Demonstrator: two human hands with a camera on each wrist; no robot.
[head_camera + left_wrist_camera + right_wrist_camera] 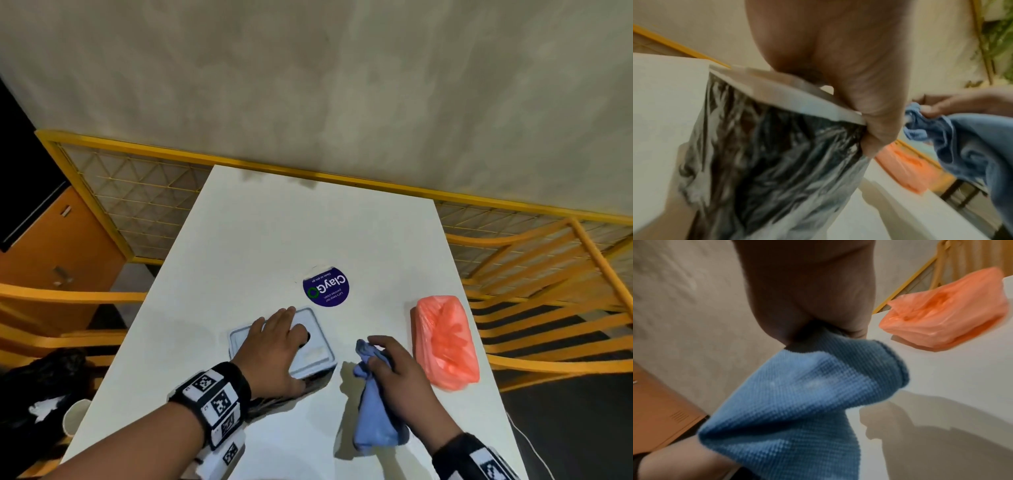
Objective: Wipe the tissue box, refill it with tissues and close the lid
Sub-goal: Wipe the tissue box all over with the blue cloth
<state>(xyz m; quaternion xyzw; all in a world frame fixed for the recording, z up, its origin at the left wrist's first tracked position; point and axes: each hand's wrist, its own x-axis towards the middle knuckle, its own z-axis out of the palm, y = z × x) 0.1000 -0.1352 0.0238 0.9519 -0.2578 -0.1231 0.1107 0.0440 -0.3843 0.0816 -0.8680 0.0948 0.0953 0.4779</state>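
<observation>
A white table (308,222) holds everything. At its right lies an orange plastic bag (445,342). Nearer the middle stands the tissue box (317,346), lid on; the left hand (274,346) grips its top, thumb curled over the near edge. Just beside it, the right hand (397,373) clutches a bunched blue cloth (373,421).

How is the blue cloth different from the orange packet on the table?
The blue cloth is bunched up and gripped in the right hand; the orange packet lies flat and untouched, farther right. The cloth is woven fabric, while the packet is shiny crinkled plastic. Both are beside the tissue box, not on it.
</observation>
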